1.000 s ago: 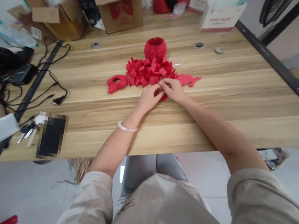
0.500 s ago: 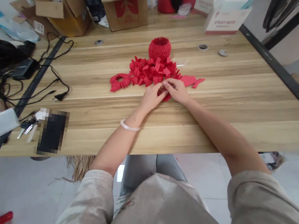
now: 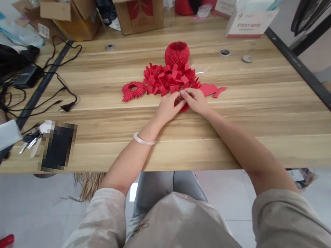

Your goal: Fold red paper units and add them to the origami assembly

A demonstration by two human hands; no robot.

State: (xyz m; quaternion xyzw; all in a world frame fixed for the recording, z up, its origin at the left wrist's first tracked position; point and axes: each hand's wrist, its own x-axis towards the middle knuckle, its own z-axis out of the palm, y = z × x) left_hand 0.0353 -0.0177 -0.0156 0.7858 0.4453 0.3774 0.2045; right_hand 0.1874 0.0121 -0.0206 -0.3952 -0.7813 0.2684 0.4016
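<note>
My left hand (image 3: 168, 107) and my right hand (image 3: 195, 100) meet fingertip to fingertip over the table, just in front of a heap of folded red paper pieces (image 3: 167, 78). The fingers of both are closed in a pinch; whatever is between them is too small and covered to make out. A bit of red paper (image 3: 184, 108) shows below the right fingers. Behind the heap stands a round red paper bowl (image 3: 177, 54) built from folded pieces. Left of the heap lies a red paper ring (image 3: 133, 91) with a pointed end. Flat red paper cutouts (image 3: 211, 89) lie beyond my right hand.
Cardboard boxes (image 3: 137, 7) and a white sticky-note box (image 3: 250, 22) line the back of the wooden table (image 3: 262, 93). Tape rolls (image 3: 225, 52) lie near the back. Black cables (image 3: 60, 85), keys (image 3: 32, 142) and a blurred dark object (image 3: 58, 146) are at the left.
</note>
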